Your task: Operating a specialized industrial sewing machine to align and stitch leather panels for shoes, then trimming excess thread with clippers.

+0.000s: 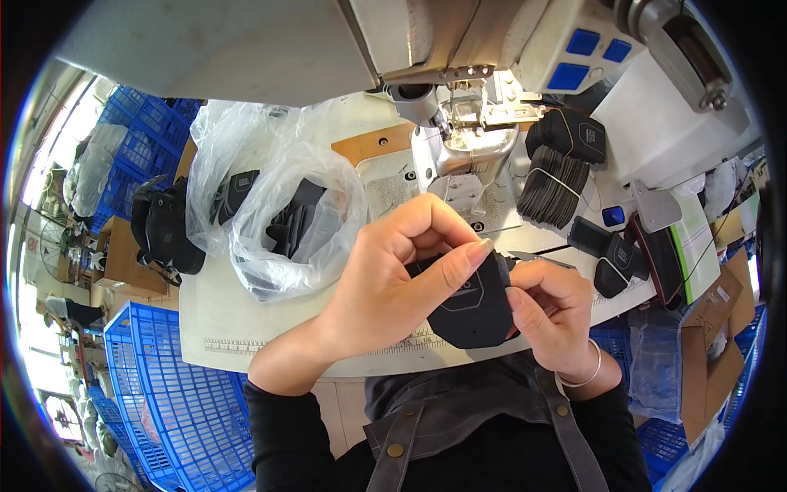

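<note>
Both hands hold one black fabric piece (473, 322) with rounded corners and a printed outline, above the front edge of the sewing table (270, 324). My left hand (398, 279) pinches its upper part between thumb and fingers. At the piece's right edge, my right hand (551, 307) grips with thumb and bent fingers; a bit of red shows beside it. Just beyond the hands stands a sewing machine (467, 156) with its lamp lit. A pointed metal tool (541, 259), partly hidden, lies behind my right hand.
Left of the machine, a clear plastic bag (328, 275) contains black pieces. Banded stacks of black pieces (553, 190) lie on the right, near loose black pieces (616, 261). Blue crates (184, 402) stand at the left, a cardboard box (711, 361) at the right.
</note>
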### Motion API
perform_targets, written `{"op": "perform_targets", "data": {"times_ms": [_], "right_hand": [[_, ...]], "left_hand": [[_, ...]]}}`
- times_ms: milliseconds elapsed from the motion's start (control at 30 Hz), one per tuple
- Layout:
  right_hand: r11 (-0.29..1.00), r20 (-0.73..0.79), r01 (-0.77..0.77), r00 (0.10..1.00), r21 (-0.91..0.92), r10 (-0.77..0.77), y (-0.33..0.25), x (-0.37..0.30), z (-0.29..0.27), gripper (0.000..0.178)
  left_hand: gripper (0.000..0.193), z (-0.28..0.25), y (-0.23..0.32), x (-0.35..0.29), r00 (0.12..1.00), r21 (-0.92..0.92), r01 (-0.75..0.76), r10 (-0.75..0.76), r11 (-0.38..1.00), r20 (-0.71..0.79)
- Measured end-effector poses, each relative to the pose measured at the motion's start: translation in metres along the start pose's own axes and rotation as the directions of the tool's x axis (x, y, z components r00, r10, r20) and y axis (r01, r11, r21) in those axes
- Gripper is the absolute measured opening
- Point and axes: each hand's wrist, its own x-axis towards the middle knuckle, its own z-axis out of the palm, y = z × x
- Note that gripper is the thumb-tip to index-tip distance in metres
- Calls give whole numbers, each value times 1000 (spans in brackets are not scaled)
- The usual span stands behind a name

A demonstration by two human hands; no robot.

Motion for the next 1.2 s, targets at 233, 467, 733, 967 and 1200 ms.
{"op": "perform_targets", "data": {"times_ms": [233,467,733,967,1200], "right_hand": [[996,29,69,997,-61,-68,-1,3,-1,8],[996,40,57,998,-67,-54,0,3,-1,7],[998,33,18,999,-65,-16,0,1,-2,9],[999,32,14,999,-35,-13,1,0,-2,10],[990,23,15,1000,-139,-12,1,1,0,7]], "left_hand": [[11,1,-3,-1,999,1,-29,29,1000,-29],[12,4,0,-2,993,168,-69,83,983,-80],[11,4,-3,-3,983,298,-140,169,944,-74],[12,5,-6,-4,970,373,-196,234,907,-60],[12,4,-5,-3,965,421,-206,255,883,-63]]}}
